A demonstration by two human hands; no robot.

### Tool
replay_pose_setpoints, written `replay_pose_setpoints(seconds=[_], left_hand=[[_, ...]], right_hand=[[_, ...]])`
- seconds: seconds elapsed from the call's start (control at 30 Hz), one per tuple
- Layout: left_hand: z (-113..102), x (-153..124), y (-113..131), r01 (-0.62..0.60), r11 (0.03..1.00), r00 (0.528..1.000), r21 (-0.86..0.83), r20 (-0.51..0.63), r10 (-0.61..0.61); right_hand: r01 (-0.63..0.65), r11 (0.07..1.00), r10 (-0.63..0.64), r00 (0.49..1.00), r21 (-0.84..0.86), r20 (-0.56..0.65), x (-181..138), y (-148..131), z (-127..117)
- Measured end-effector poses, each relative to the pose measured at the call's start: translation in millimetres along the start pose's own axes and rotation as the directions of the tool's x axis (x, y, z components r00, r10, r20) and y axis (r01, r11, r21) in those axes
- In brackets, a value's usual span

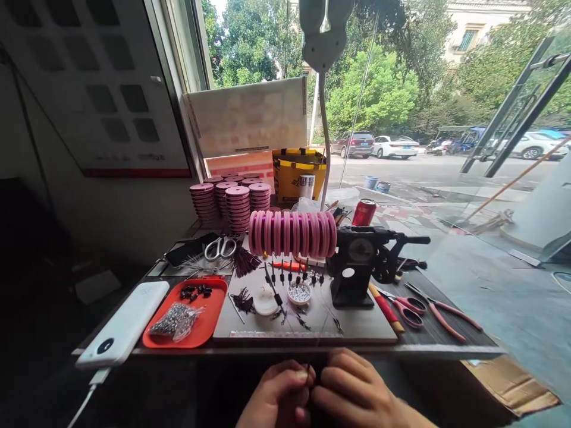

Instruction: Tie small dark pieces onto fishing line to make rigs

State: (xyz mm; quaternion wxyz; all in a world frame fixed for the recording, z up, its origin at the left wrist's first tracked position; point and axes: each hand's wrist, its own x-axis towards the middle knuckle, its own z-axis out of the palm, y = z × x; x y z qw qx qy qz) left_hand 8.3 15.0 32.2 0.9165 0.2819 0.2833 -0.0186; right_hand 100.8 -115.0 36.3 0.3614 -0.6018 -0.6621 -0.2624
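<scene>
My left hand (279,392) and my right hand (357,389) meet below the front edge of the table (450,343), fingers curled and pinched together on a tiny dark item that I cannot make out. Just beyond them lies a grey work board (357,324) with small black pieces, a white dish of beads (299,292) and a white round lid (264,302). A row of pink spools (292,233) sits on a black winding machine (357,261) behind the board.
An orange tray (209,315) with a bag of small parts lies left, beside a white power bank (125,324). Silver scissors (220,247), stacked pink spools (232,205), a red can (364,212), red scissors (408,309), red pliers (446,312) and a yellow bag (289,172) surround the board.
</scene>
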Motion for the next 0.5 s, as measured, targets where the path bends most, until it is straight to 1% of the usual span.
replay_pose_setpoints(seconds=[0.03, 0.07, 0.1, 0.13, 0.17, 0.2, 0.23, 0.27, 0.3, 0.33, 0.43, 0.5], left_hand=[[1.4, -0.3, -0.8, -0.076, 0.994, 0.997, 0.076, 0.007, 0.076], [3.0, -1.2, -1.6, -0.189, 0.964, 0.982, 0.186, 0.013, 0.19], [4.8, -2.6, -2.3, -0.324, 0.89, 0.942, 0.322, 0.022, 0.335], [6.6, -4.4, -2.8, -0.448, 0.765, 0.873, 0.462, 0.042, 0.486], [8.2, -6.3, -3.1, -0.534, 0.615, 0.787, 0.58, 0.075, 0.613], [9.4, -8.3, -3.3, -0.584, 0.475, 0.703, 0.658, 0.116, 0.702], [10.3, -10.1, -3.2, -0.609, 0.374, 0.64, 0.7, 0.154, 0.753], [10.8, -11.5, -3.1, -0.619, 0.323, 0.609, 0.716, 0.178, 0.773], [11.0, -12.4, -3.0, -0.622, 0.316, 0.606, 0.716, 0.185, 0.774], [11.0, -12.7, -2.8, -0.619, 0.34, 0.623, 0.708, 0.178, 0.762], [11.3, -11.2, -2.8, -0.604, 0.443, 0.689, 0.662, 0.154, 0.708], [12.4, -9.2, -3.0, -0.588, 0.53, 0.741, 0.61, 0.143, 0.656]], right_hand=[[-0.106, 0.99, 0.109, 0.994, 0.092, -0.02, -2.3, -1.6, 0.0], [-0.222, 0.955, 0.229, 0.973, 0.198, -0.011, -4.5, -3.7, -0.2], [-0.322, 0.896, 0.329, 0.944, 0.304, 0.029, -6.0, -6.1, -0.7], [-0.392, 0.83, 0.394, 0.915, 0.397, 0.081, -6.8, -8.5, -1.6], [-0.437, 0.767, 0.43, 0.894, 0.47, 0.13, -6.5, -10.9, -2.8], [-0.465, 0.712, 0.448, 0.878, 0.526, 0.169, -5.1, -12.9, -4.4], [-0.481, 0.669, 0.461, 0.867, 0.567, 0.191, -2.9, -14.4, -6.2], [-0.494, 0.636, 0.472, 0.857, 0.593, 0.208, 0.0, -15.4, -8.0], [-0.505, 0.612, 0.491, 0.846, 0.609, 0.208, 3.3, -15.9, -9.7], [-0.509, 0.6, 0.515, 0.836, 0.618, 0.189, 6.6, -16.0, -11.3], [-0.505, 0.6, 0.582, 0.808, 0.62, 0.096, 15.2, -15.8, -15.3], [-0.496, 0.625, 0.618, 0.786, 0.603, 0.006, 19.5, -16.3, -17.7]])
